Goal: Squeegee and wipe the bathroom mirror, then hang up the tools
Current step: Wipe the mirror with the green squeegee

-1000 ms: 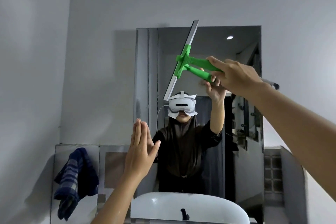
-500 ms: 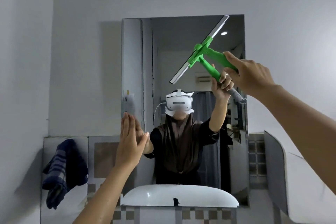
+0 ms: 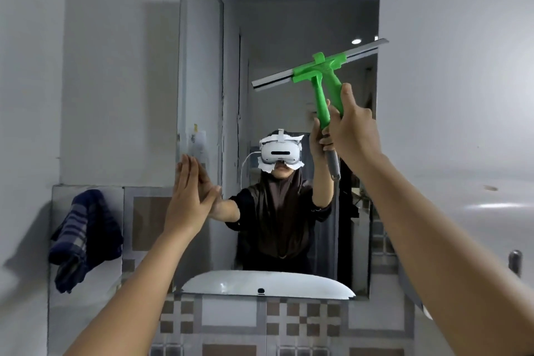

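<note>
Wall mirror (image 3: 289, 32), basin reflected at its foot. Dark checked cloth (image 3: 83, 237) on the wall to its left, hanger not discernible. Green squeegee (image 3: 318, 68), blade slanted across the mirror's upper right, tip past the edge, lower handle hidden. Person's right hand (image 3: 354, 133), grip closed round that handle; left hand (image 3: 189, 196) flat on the mirror's left edge, palm unseen.

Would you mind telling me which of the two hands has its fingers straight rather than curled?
The left hand, fingers straight and flat against the mirror near its left edge; the right hand is curled round the handle of the green squeegee.
</note>
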A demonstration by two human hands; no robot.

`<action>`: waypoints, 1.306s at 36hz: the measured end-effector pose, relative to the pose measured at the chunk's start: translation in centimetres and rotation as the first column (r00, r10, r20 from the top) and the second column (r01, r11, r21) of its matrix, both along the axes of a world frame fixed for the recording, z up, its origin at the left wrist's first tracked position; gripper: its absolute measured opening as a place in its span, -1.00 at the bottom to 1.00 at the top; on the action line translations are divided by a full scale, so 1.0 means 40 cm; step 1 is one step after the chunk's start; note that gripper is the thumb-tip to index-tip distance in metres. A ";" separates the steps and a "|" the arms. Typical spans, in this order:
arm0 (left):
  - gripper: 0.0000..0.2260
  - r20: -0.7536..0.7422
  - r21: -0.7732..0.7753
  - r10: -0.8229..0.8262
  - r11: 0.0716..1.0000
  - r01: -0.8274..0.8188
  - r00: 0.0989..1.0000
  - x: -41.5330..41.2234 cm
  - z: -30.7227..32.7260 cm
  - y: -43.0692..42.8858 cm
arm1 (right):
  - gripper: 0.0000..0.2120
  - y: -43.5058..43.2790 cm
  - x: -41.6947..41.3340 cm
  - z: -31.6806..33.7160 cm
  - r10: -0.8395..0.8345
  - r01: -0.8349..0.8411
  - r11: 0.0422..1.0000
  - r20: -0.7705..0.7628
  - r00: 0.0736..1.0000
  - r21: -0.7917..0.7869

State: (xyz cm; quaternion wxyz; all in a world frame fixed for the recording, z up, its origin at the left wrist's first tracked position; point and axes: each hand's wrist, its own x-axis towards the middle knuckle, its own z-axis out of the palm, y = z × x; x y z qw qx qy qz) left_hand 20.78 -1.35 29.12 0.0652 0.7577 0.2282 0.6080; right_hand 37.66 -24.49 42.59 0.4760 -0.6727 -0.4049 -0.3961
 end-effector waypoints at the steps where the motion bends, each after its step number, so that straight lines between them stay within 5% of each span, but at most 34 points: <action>1: -0.33 -0.018 0.012 -0.016 1.000 0.016 1.000 -0.002 0.004 -0.014 | -0.55 0.011 -0.007 -0.009 0.017 -0.016 1.000 -0.031 0.999 0.024; 14: -0.25 -0.218 0.145 0.108 0.986 -0.077 0.970 -0.044 -0.015 0.043 | -0.52 0.182 -0.207 -0.090 0.213 -0.098 0.939 -0.334 0.918 0.328; 21: -0.25 -0.243 0.184 0.029 0.983 0.016 0.970 -0.063 -0.021 0.049 | -0.50 0.312 -0.324 -0.113 0.249 -0.141 0.935 -0.318 0.915 0.327; 36: -0.25 -0.214 0.162 -0.061 0.982 0.097 0.975 -0.072 -0.112 0.043 | -0.48 0.338 -0.364 -0.224 0.026 -0.028 0.998 -0.022 0.999 -0.064; 47: -0.23 -0.230 0.072 -0.085 0.992 0.104 0.969 -0.069 -0.191 0.024 | -0.49 0.171 -0.239 -0.169 -0.095 0.188 0.947 0.329 0.940 -0.262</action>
